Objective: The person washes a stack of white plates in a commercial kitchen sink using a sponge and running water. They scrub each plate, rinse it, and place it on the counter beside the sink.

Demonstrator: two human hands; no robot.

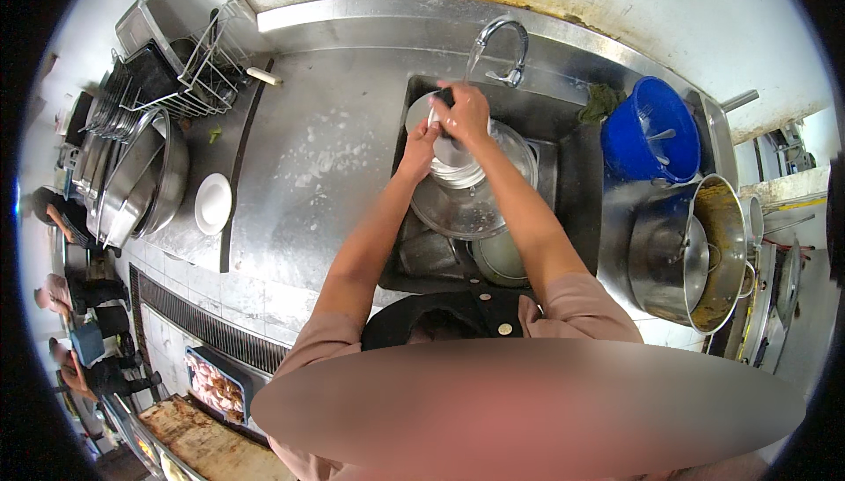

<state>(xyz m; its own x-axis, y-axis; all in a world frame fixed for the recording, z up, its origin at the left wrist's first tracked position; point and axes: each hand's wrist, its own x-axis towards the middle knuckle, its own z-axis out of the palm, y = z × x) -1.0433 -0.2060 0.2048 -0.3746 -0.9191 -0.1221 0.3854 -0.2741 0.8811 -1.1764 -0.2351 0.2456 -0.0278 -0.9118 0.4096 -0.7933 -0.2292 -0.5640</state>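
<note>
Over the sink [576,208], my left hand [420,151] grips the near edge of a white plate [422,111]. My right hand [468,116] is closed round a dark scrubbing pad [445,98] and presses it against that plate. Directly below lies a stack of white plates [458,175], partly covered by my forearm. The stack rests in a wide shiny metal bowl [449,212] in the sink. A chrome faucet [504,25] arches just beyond my hands. Part of the held plate is hidden by my fingers.
Right of the sink stand a blue bucket [629,133] with utensils and large soiled pots [669,252]. A green cloth [601,102] lies behind. At left are a wire dish rack [202,85], stacked metal bowls [167,168] and a white oval dish [213,204]. Other people stand far left.
</note>
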